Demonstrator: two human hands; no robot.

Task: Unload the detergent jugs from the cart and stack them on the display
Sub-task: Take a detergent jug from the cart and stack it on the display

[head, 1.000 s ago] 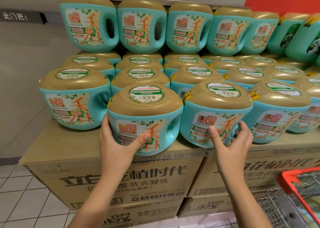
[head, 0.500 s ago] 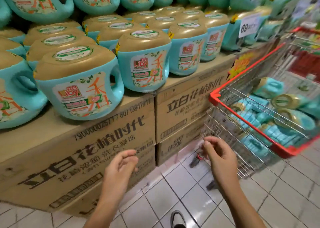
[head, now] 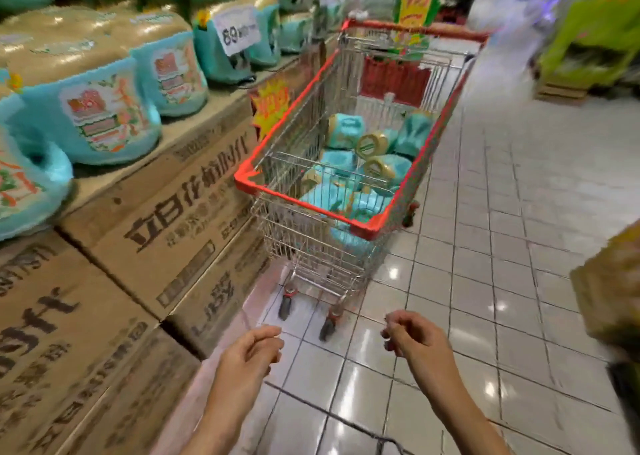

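One cart (head: pixel 349 212) at 12 o'clock, roughly seven jugs (head: pixel 348 130) inside, hard to count exactly. One price tag (head: pixel 237 33) at 11. Two hands (head: pixel 247 357), both empty.

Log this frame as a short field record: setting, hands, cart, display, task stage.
setting: shop aisle, tiled floor
left hand: empty, fingers loosely curled, low over the floor
right hand: empty, fingers loosely curled
cart: red-rimmed wire cart ahead of the hands, several teal jugs lying inside
display: cardboard boxes with teal jugs stacked on top, left of the cart
price sign: reads 89
task stage: between jugs, nothing held
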